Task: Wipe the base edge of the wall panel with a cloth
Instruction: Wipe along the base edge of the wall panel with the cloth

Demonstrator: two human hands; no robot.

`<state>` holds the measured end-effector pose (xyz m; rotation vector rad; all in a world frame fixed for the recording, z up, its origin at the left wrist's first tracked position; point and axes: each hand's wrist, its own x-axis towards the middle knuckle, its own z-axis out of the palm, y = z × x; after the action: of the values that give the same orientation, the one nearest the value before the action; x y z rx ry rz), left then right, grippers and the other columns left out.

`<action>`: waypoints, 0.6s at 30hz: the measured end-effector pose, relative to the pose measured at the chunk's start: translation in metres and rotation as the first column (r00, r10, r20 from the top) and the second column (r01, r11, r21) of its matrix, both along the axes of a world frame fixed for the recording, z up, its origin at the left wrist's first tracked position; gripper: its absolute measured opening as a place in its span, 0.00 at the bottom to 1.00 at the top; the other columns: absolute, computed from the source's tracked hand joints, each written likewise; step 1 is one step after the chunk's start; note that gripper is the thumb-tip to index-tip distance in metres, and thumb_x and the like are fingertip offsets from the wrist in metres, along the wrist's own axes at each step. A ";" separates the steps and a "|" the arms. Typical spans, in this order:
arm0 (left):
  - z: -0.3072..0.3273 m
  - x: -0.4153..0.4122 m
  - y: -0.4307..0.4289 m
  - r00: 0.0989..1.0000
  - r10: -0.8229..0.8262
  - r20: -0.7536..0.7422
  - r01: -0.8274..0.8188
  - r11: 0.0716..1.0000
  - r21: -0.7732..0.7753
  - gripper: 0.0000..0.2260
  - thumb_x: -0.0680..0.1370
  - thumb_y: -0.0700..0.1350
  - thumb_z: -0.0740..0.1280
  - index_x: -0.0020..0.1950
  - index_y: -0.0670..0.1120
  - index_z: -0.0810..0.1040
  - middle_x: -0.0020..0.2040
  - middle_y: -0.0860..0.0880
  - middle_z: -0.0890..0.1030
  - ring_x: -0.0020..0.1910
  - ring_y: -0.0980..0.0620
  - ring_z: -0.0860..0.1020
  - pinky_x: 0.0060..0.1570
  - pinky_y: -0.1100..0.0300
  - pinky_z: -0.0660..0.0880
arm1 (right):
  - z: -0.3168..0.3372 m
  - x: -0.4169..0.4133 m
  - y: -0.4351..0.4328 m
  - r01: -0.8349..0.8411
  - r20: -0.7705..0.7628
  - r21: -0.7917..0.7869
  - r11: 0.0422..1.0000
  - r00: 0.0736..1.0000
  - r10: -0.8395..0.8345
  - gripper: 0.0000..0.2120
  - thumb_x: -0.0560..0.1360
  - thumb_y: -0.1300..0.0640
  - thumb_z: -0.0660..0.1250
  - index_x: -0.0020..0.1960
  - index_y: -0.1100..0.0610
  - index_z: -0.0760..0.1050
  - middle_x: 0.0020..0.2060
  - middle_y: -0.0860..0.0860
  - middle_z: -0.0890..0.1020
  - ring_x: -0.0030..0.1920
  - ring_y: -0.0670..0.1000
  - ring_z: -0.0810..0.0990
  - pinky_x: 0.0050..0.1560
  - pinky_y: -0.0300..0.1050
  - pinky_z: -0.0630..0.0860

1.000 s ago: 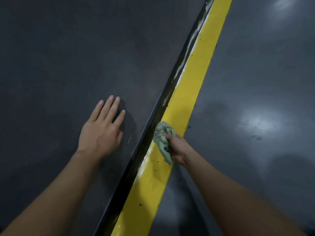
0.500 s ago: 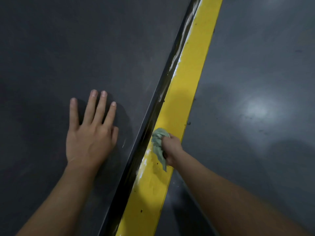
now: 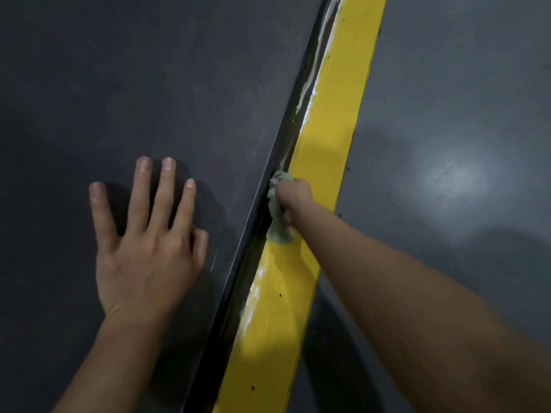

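The cloth point(image 3: 277, 225), pale green and bunched, is gripped in the right hand point(image 3: 293, 201), whose fingers are curled tightly round it. The cloth is pressed into the seam where the base edge point(image 3: 217, 353) of the panel point(image 3: 149, 70) meets the yellow stripe point(image 3: 337, 114). Part of the cloth is seen above the fist and part below it, lying on the left edge of the stripe. The fingertips of this hand are hidden behind the fist.

The left hand point(image 3: 146, 257) is laid flat on the dark grey panel, fingers straight and slightly spread, pointing away from the camera; nothing is held in it. It is set well to the left of the base edge, and its shadow is cast on the panel beside it.

The base edge is seen as a dark strip running diagonally from the top right to the bottom centre. White smears point(image 3: 310, 84) are seen along the seam above the cloth, and more below it. The grey floor point(image 3: 447, 144) to the right of the stripe is marked by a soft glare.
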<state>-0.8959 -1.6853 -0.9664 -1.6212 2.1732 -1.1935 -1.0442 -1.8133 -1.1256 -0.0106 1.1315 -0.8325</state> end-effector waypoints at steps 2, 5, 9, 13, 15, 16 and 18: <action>-0.001 -0.001 -0.002 1.000 0.011 0.008 -0.011 1.000 0.003 0.25 0.84 0.48 0.56 0.80 0.45 0.70 0.84 0.43 0.59 0.85 0.43 0.50 0.79 0.36 0.35 | 0.002 -0.011 -0.016 -0.146 -0.195 -0.102 0.984 0.973 0.124 0.03 0.80 0.61 0.59 0.53 0.58 0.69 0.37 0.52 0.72 0.36 0.51 0.72 0.46 0.48 0.75; -0.003 -0.003 -0.002 0.999 0.040 0.021 -0.040 0.999 0.003 0.25 0.84 0.48 0.55 0.81 0.45 0.68 0.85 0.44 0.57 0.85 0.43 0.49 0.79 0.36 0.34 | 0.003 -0.014 -0.006 -0.246 -0.359 -0.154 0.957 0.916 0.178 0.02 0.80 0.61 0.60 0.52 0.58 0.70 0.39 0.52 0.74 0.43 0.54 0.75 0.50 0.51 0.77; -0.003 -0.009 -0.007 0.996 0.076 0.048 -0.079 0.995 0.068 0.28 0.82 0.49 0.55 0.84 0.46 0.62 0.86 0.44 0.50 0.85 0.42 0.44 0.77 0.36 0.29 | -0.023 0.010 0.037 -0.342 -0.342 -0.131 0.931 0.897 0.281 0.04 0.79 0.61 0.60 0.53 0.59 0.71 0.41 0.53 0.75 0.44 0.54 0.76 0.48 0.49 0.77; -0.002 -0.013 -0.007 0.991 0.108 0.078 -0.117 0.986 0.119 0.31 0.81 0.52 0.54 0.85 0.48 0.58 0.86 0.44 0.46 0.84 0.41 0.41 0.75 0.37 0.26 | -0.025 0.021 0.035 -0.416 -0.283 -0.144 0.898 0.887 0.366 0.15 0.81 0.62 0.61 0.67 0.65 0.68 0.45 0.54 0.75 0.51 0.54 0.78 0.52 0.52 0.75; -0.001 -0.011 -0.008 0.991 0.112 0.079 -0.121 0.984 0.127 0.32 0.80 0.52 0.54 0.85 0.48 0.58 0.86 0.44 0.46 0.84 0.41 0.41 0.75 0.37 0.26 | -0.016 0.011 0.021 -0.314 -0.313 -0.134 0.940 0.913 0.261 0.21 0.80 0.59 0.65 0.70 0.65 0.67 0.50 0.58 0.79 0.54 0.60 0.81 0.48 0.56 0.76; -0.001 -0.011 -0.007 0.990 0.113 0.079 -0.122 0.985 0.125 0.32 0.80 0.52 0.55 0.85 0.48 0.58 0.86 0.44 0.46 0.84 0.41 0.41 0.75 0.37 0.26 | -0.008 0.005 0.013 -0.306 -0.350 -0.146 0.941 0.905 0.240 0.21 0.80 0.59 0.64 0.70 0.65 0.68 0.49 0.57 0.79 0.52 0.59 0.80 0.46 0.53 0.75; -0.001 -0.011 -0.007 0.990 0.110 0.087 -0.120 0.986 0.117 0.32 0.81 0.52 0.54 0.85 0.48 0.57 0.86 0.43 0.45 0.84 0.41 0.40 0.75 0.37 0.26 | 0.003 -0.004 0.004 -0.334 -0.422 -0.164 0.928 0.874 0.240 0.18 0.80 0.60 0.61 0.68 0.65 0.71 0.41 0.53 0.75 0.47 0.55 0.76 0.46 0.49 0.73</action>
<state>-0.9067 -1.6922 -0.9679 -1.5964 2.0315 -1.0522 -1.0482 -1.8091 -1.1229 -0.5570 1.3624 -0.7025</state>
